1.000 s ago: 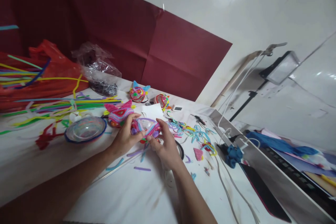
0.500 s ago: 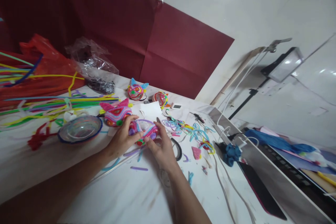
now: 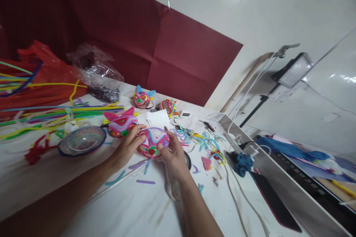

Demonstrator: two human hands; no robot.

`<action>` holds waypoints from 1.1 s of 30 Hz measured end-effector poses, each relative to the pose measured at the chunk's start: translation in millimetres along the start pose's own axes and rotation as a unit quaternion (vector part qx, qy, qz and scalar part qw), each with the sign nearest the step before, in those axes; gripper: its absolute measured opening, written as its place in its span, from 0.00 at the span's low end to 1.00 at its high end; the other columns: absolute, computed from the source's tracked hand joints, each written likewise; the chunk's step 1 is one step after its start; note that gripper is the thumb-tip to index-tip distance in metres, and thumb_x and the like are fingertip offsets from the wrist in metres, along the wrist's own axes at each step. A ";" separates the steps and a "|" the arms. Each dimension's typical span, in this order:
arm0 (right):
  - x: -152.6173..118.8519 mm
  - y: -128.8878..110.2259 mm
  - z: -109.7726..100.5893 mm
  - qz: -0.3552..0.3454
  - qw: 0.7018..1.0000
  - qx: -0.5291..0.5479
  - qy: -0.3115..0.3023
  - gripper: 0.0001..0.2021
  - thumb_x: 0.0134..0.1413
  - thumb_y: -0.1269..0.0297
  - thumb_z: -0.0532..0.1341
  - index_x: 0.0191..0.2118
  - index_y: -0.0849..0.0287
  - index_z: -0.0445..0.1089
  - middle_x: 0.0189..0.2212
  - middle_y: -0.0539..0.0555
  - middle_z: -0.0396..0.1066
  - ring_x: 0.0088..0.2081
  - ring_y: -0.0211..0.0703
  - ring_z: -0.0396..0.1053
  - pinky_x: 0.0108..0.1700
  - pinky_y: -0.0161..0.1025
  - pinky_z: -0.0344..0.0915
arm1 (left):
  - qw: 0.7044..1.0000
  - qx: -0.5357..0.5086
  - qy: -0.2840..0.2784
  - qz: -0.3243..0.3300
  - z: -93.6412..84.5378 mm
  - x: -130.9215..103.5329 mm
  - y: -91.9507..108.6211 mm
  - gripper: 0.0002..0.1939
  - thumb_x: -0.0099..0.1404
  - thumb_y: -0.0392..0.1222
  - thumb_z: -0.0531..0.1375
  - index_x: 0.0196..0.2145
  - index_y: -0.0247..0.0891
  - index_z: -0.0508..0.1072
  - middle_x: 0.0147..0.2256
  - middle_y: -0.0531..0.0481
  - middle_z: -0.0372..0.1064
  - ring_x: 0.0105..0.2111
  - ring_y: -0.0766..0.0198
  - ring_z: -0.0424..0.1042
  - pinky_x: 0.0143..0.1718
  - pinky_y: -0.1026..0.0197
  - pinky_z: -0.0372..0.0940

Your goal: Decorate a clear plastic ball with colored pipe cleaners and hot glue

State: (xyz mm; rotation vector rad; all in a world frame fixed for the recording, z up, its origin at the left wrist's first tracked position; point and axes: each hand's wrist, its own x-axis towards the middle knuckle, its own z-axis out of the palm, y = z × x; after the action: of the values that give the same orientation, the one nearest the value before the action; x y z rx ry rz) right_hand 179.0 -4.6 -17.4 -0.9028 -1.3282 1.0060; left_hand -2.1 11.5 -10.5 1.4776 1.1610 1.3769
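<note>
- Lower centre of frame, between both hands: decorated piece (image 3: 152,142), rounded, banded in pink, purple and pale blue. Cannot tell whether lifted or resting on the table (image 3: 119,214).
- Left hand (image 3: 126,152): pinching the piece's left side, thumb on the near face, fingers toward the far edge.
- Right hand (image 3: 174,155): pinching the opposite side, thumb low on the near face, index finger toward the upper right edge.
- Step in hand, as judged: steadying and handling the piece. Best grip likely light and even on both sides; too much squeeze could bend the shell or loosen the bands. Press any lifting strip flat with a thumb, clear of the raised red-and-green bit (image 3: 152,151).
- Just left: pink-eared piece (image 3: 121,122), useful for comparing symmetry.
- Below: loose purple strip (image 3: 146,182). To the right: tangled strands (image 3: 207,140); best free of the working fingers.
- Upward, centre: white paper (image 3: 159,117), no writing discernible; small white device (image 3: 185,114), display too small to read.
- Brands, labels: none legible anywhere in frame.
</note>
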 end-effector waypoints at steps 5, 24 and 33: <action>7.7 -4.4 -6.8 0.048 0.992 0.119 -0.006 0.28 0.44 0.54 0.75 0.51 0.54 0.71 0.47 0.56 0.77 0.50 0.52 0.74 0.54 0.47 0.68 | 0.985 -0.127 -0.035 -0.113 -0.5 0.0 10.3 0.30 0.56 0.58 0.64 0.53 0.43 0.68 0.49 0.41 0.71 0.43 0.45 0.76 0.33 0.50 0.75; 17.9 -13.3 -15.5 0.097 0.969 0.228 0.026 0.28 0.38 0.51 0.76 0.46 0.54 0.69 0.35 0.49 0.76 0.29 0.39 0.71 0.29 0.35 0.65 | 0.970 -0.176 -0.084 -0.142 -1.9 3.7 14.5 0.28 0.48 0.51 0.74 0.45 0.40 0.76 0.47 0.43 0.74 0.44 0.50 0.74 0.31 0.56 0.75; 17.3 -10.5 -16.9 0.089 0.964 0.251 0.029 0.25 0.39 0.54 0.76 0.43 0.53 0.70 0.32 0.48 0.74 0.27 0.37 0.68 0.26 0.34 0.63 | 0.948 -0.220 -0.167 -0.161 4.7 -0.5 0.0 0.24 0.49 0.52 0.75 0.38 0.36 0.76 0.26 0.52 0.69 0.26 0.66 0.66 0.20 0.68 0.60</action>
State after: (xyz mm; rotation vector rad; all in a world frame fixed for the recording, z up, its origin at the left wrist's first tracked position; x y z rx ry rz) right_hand 196.2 8.9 -2.7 -0.6612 -0.8884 1.3671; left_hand 2.5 11.1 -11.1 1.0887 0.7734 1.0250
